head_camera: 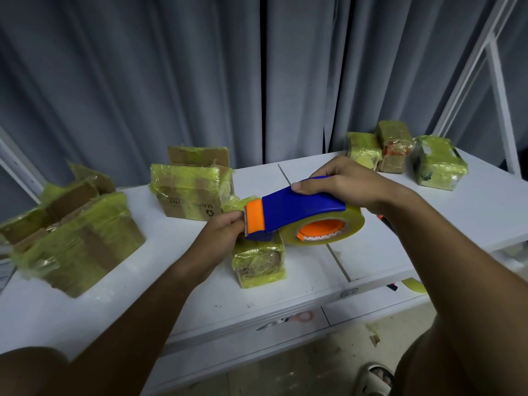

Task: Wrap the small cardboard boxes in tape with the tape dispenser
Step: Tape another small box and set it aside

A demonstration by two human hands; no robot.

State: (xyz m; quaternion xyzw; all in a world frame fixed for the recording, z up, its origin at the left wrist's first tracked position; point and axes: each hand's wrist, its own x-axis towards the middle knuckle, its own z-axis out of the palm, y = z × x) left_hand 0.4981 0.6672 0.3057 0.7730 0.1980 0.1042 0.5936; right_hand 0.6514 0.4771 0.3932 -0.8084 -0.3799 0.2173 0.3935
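Tape dispenser (pixel 294 211): blue plastic body, orange cutter end with serrated blade, roll of glossy yellowish clear tape (pixel 323 230) on an orange hub. Held in the air above the white surface (pixel 171 287). Right hand (pixel 343 181) grips the blue body from above, thumb along its near edge. Left hand (pixel 225 230) pinches at the blade end; whether it holds tape I cannot tell. Directly below stands a small cardboard box (pixel 258 265), blocky, wrapped in crinkled yellow-green film. Larger open boxes (pixel 77 238) lie left; wrapped ones (pixel 400 155) back right.
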